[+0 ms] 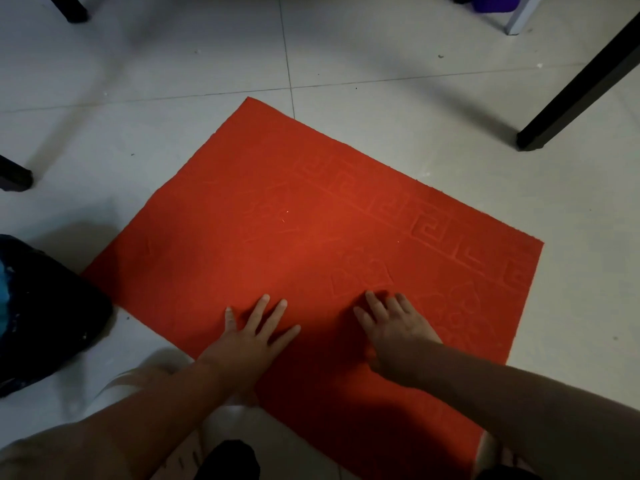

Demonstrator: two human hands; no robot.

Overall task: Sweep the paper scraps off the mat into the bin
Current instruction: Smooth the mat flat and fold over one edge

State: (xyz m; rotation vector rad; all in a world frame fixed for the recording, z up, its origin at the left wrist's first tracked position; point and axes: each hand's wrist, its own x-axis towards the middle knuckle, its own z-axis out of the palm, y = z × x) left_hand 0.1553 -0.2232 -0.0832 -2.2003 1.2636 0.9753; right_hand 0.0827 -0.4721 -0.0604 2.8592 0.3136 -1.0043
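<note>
A red embossed mat [304, 223] lies skewed on the tiled floor. My left hand [254, 332] rests flat on its near part, fingers spread, holding nothing. My right hand [393, 323] lies palm down on the mat just to the right, fingers slightly curled against the fabric, nothing in it. Only a couple of tiny pale specks [286, 212] show on the mat's middle. A dark bag-lined bin [38, 313] with a bit of blue inside stands off the mat's left corner.
Black furniture legs stand at right [554, 109], far left [15, 176] and top left [71, 8]. A white leg and purple object [495, 3] sit at the top right. My white shoes [138, 379] are by the mat's near edge.
</note>
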